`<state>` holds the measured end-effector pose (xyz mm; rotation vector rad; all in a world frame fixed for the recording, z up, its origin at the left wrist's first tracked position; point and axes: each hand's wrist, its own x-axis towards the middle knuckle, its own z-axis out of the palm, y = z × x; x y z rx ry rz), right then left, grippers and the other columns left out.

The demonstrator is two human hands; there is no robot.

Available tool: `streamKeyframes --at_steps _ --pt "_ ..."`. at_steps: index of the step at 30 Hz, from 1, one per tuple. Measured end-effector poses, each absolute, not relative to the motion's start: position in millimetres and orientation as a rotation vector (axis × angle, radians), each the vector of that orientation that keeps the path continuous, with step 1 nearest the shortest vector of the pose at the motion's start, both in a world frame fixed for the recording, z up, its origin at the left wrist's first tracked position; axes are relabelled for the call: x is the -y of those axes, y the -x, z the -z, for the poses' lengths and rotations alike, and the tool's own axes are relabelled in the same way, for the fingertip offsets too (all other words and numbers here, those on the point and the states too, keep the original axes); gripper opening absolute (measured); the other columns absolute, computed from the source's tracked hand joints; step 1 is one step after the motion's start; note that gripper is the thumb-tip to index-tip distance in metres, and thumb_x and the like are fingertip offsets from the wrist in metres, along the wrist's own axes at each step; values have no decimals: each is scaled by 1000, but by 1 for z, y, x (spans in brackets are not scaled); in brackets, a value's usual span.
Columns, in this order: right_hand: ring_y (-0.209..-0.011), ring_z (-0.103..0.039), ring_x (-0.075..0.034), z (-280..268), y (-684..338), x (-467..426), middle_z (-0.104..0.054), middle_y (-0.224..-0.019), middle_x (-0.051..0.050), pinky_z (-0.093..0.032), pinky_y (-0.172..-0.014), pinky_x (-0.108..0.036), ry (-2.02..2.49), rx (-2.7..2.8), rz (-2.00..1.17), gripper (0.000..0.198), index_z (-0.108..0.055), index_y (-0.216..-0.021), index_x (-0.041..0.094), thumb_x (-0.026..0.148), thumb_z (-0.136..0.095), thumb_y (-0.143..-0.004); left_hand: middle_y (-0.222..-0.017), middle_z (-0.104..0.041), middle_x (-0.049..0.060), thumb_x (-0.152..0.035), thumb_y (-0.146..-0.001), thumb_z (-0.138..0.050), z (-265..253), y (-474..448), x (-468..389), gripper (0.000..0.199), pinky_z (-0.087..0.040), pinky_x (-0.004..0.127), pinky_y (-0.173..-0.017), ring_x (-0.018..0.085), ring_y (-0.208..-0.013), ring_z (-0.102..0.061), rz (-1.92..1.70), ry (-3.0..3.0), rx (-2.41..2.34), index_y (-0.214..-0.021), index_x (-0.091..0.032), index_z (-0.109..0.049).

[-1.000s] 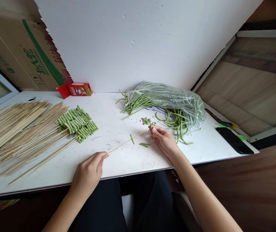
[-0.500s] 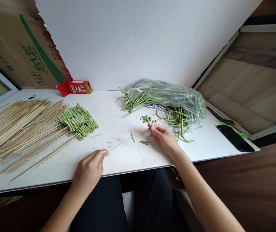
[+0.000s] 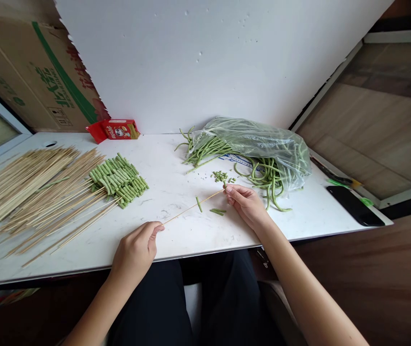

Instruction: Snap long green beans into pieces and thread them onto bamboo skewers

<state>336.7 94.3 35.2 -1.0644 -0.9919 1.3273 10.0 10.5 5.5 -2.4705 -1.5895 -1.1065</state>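
Barely anything has moved since the earlier frame: the scene sits slightly higher and further right, both hands in much the same pose. Near the lower centre, the left hand [image 3: 136,245] pinches a thin wooden skewer [image 3: 180,214] by one end; the right hand [image 3: 246,204], right of centre, has its fingers closed on a short green bean piece [image 3: 225,184] at the other end. A second bean piece [image 3: 198,204] crosses the skewer midway, apparently threaded. The step in hand looks like piercing the held piece, which calls for a steady stick and a firm, straight push. Upper right of centre, a clear plastic bag [image 3: 252,134] lies with long green beans [image 3: 210,146] spilling out. Upper left, a red packet [image 3: 120,129] hides its contents.
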Motion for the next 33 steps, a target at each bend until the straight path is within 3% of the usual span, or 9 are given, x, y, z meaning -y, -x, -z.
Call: streamKeyframes --at_steps 17,26,33 --pt "-64 -47 -13 -34 -337 -94 -65 -72 -1 -40 -64 -31 1122 1044 -1275 33 -83 -76 21 48 -98 -64 -89 -81 1 -13 -102 -46 -8 -11 -10 24 -59 26 -69 18 -79 -79 1117 2484 1619 -95 -21 -67" --pt "-57 -33 -11 -32 -337 -92 -58 -63 2 -24 -55 -31 1176 1110 -1238 32 -82 -79 21 50 -93 -71 -89 -81 2 -10 -101 -46 -8 -10 -10 25 -60 27 -71 19 -81 -79 1118 2494 1635 -94 -21 -68" --pt "-59 -35 -11 -33 -336 -91 -65 -70 0 -25 -58 -31 1147 1122 -1233 28 -84 -83 21 45 -93 -72 -88 -80 2 -8 -99 -45 -6 -10 -10 26 -59 26 -72 18 -81 -79 1106 2496 1611 -94 -21 -67"
